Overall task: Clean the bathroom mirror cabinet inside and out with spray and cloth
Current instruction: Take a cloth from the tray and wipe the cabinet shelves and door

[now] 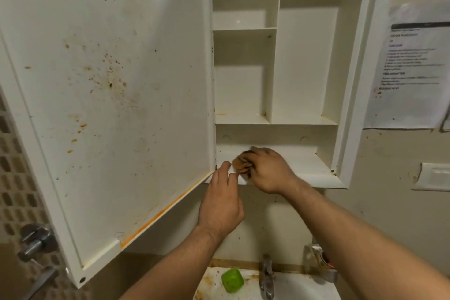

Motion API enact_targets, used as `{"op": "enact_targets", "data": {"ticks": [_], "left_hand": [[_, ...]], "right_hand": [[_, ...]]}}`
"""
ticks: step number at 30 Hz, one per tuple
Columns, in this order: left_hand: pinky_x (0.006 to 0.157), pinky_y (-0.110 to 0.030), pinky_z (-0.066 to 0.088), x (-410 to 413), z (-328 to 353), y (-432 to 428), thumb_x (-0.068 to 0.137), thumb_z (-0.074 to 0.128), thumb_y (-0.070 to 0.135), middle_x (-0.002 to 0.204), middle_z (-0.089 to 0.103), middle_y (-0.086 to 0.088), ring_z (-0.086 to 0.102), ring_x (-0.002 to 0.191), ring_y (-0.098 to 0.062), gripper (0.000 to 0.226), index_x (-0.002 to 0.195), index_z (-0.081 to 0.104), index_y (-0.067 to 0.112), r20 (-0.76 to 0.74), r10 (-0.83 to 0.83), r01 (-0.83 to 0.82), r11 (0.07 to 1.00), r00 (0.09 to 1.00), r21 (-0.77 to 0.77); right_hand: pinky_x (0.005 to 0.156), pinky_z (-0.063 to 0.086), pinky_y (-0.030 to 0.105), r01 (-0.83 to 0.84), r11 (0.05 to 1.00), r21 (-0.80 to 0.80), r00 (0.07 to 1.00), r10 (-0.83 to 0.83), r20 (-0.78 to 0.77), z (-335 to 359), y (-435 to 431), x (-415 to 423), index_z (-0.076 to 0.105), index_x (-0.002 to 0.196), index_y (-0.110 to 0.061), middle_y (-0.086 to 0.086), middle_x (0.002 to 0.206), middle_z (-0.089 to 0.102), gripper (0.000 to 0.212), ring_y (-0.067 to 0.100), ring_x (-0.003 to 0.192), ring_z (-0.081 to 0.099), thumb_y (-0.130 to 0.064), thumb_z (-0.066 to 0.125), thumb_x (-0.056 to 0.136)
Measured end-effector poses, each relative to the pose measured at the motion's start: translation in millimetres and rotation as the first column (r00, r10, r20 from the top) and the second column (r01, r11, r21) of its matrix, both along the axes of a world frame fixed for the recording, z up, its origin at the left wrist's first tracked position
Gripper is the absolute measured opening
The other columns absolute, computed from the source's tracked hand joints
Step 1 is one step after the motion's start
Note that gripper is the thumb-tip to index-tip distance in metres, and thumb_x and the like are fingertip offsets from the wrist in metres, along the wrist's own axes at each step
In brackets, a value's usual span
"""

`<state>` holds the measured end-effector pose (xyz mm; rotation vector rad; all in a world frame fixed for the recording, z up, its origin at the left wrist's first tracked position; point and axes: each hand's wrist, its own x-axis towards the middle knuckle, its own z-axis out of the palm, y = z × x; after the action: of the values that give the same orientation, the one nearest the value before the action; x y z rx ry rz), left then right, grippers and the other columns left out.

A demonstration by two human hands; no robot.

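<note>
Dim yellowish light, soft shadows inside the cabinet [304, 68], wide-angle bowing at edges, printed notice [414, 68] blurred

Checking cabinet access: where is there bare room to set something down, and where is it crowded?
Bare: the bottom shelf right of the right hand, the tall right compartment, the middle-left shelf. Crowded: its left end, where that hand grips the cloth beside the left hand.

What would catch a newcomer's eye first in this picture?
First, the open cabinet door on the left, its inner face spotted with brown and orange stains. Next, the right hand gripping a brown cloth on the bottom shelf, the left hand beside it at the shelf's front edge.
</note>
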<state>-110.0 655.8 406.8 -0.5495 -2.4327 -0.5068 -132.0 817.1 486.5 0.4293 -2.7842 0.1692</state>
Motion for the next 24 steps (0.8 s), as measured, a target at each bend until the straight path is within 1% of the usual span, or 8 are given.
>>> {"op": "enact_targets", "data": {"ticks": [4,6,12,15,18,20,22,24], "left_hand": [[0.113,-0.032,0.045,1.6,3.9,-4.7,0.077,0.057,0.004,0.154,0.036,-0.013,0.041,0.138,-0.026,0.063,0.139,0.051,0.008,-0.011,-0.004,0.004,1.000,1.000,0.010],[0.109,-0.031,0.047,0.1,4.7,-8.7,0.076,0.057,0.005,0.150,0.038,-0.012,0.044,0.134,-0.026,0.065,0.140,0.050,0.010,-0.016,-0.025,0.025,0.999,1.000,-0.025],[0.102,-0.036,0.052,-1.8,1.9,-7.9,0.077,0.058,0.009,0.148,0.038,-0.016,0.045,0.130,-0.031,0.046,0.123,0.055,0.008,0.018,0.000,0.001,0.999,1.000,-0.046],[0.108,-0.035,0.049,-0.6,1.7,-8.7,0.083,0.056,0.012,0.154,0.033,-0.014,0.041,0.136,-0.029,0.048,0.130,0.052,0.009,0.030,0.008,-0.006,0.998,1.000,-0.055],[0.111,-0.033,0.046,1.9,2.2,-8.7,0.086,0.055,0.014,0.158,0.029,-0.011,0.039,0.140,-0.028,0.051,0.137,0.049,0.011,0.036,0.027,-0.024,0.997,0.999,-0.068],[0.111,-0.031,0.046,3.3,3.2,-8.3,0.088,0.055,0.015,0.159,0.026,-0.009,0.040,0.140,-0.026,0.051,0.139,0.047,0.012,0.047,0.035,-0.032,0.997,0.998,-0.064],[0.109,-0.030,0.047,4.1,4.4,-6.2,0.089,0.054,0.013,0.159,0.026,-0.008,0.041,0.138,-0.026,0.048,0.137,0.048,0.013,0.056,0.050,-0.047,0.998,0.997,-0.050],[0.108,-0.031,0.048,7.2,6.3,-0.2,0.088,0.054,0.010,0.159,0.027,-0.010,0.043,0.138,-0.027,0.045,0.134,0.050,0.012,0.065,0.080,-0.078,0.997,0.995,-0.026]], "right_hand": [[0.112,0.023,0.016,-0.233,0.943,-0.236,0.970,0.243,0.012,-0.8,-17.5,-6.8,0.061,0.141,-0.020,0.002,0.149,0.056,0.047,0.021,0.140,0.044,-0.007,0.052,0.097],[0.112,0.022,0.012,-0.291,0.925,-0.243,0.955,0.298,-0.007,-2.9,-1.7,-6.1,0.061,0.141,-0.020,0.000,0.147,0.058,0.048,0.020,0.139,0.046,-0.003,0.053,0.097],[0.123,0.027,0.035,-0.296,0.950,-0.097,0.954,0.289,-0.079,-14.5,71.1,11.9,0.062,0.140,-0.027,-0.005,0.151,0.053,0.046,0.015,0.147,0.038,-0.013,0.062,0.095],[0.123,0.027,0.038,-0.292,0.956,-0.033,0.949,0.286,-0.136,-24.9,98.6,28.6,0.065,0.137,-0.028,-0.007,0.151,0.052,0.051,0.015,0.148,0.036,-0.006,0.067,0.091],[0.114,0.042,0.042,-0.201,0.979,0.035,0.943,0.203,-0.264,-30.8,115.3,41.4,0.071,0.130,-0.023,-0.003,0.142,0.062,0.051,0.021,0.139,0.049,0.000,0.072,0.084],[0.101,0.052,0.047,-0.042,0.997,0.071,0.925,0.066,-0.375,-33.7,119.2,48.5,0.075,0.119,-0.019,0.003,0.126,0.072,0.048,0.030,0.123,0.061,-0.003,0.079,0.075],[0.091,0.051,0.049,0.123,0.990,0.063,0.892,-0.082,-0.444,-39.6,110.0,55.8,0.078,0.110,-0.018,0.006,0.115,0.074,0.039,0.035,0.111,0.063,-0.006,0.080,0.073],[0.084,0.048,0.048,0.174,0.983,0.051,0.869,-0.129,-0.478,-45.9,89.1,59.4,0.079,0.104,-0.017,0.009,0.108,0.074,0.028,0.037,0.103,0.061,-0.011,0.079,0.076]]}}
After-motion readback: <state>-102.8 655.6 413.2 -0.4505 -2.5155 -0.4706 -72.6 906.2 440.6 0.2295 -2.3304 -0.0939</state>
